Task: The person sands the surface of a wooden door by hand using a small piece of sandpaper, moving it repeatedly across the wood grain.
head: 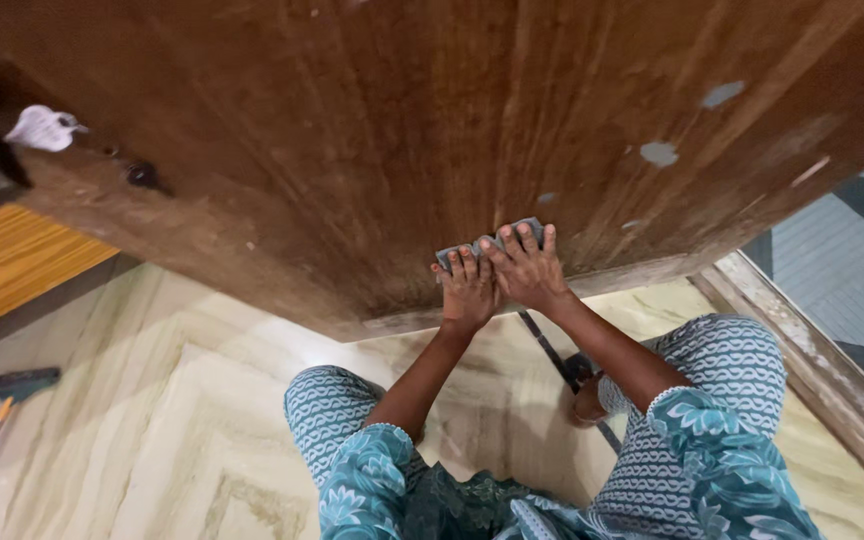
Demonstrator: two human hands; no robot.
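Far to the left of the hands, on the marble floor (pixel 152 400): one broom (pixel 7 395), head dark, handle running down-left. Above it, on the door's edge: one white paper scrap (pixel 44 128) and one dark latch (pixel 144 176).

Centre: one wooden door (pixel 402 130), two hands, one grey cloth (pixel 487 245). Left hand (pixel 468 290) flat, fingers together, pressing the cloth against the door's lower part. Right hand (pixel 527 268) just beside, overlapping it, fingers spread, also pressed on the cloth. Neither clenched. Cloth's long axis left to right, rising slightly rightward, mostly hidden beneath the fingers.

Right of the hands: three pale chipped patches (pixel 660 153) on the door; one door frame (pixel 812 360).
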